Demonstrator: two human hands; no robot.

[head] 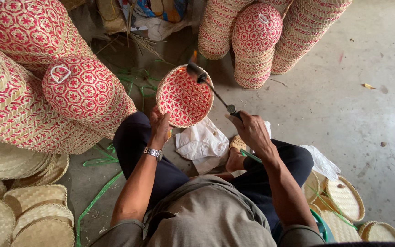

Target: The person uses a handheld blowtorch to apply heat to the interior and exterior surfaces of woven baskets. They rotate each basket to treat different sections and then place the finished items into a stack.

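The woven basket stacks [33, 87] run off the top and left edges. The right hand [252, 130] hides the tool's [213, 89] handle end, and its head is blurred. A foot [236, 160] shows partly.

You have one red-and-natural woven basket [184, 98] at your hands and one dark long-handled tool [211, 87]. One wristwatch [153, 153] sits on your arm. Five plain woven lids [35, 196] lie visible at your lower left.
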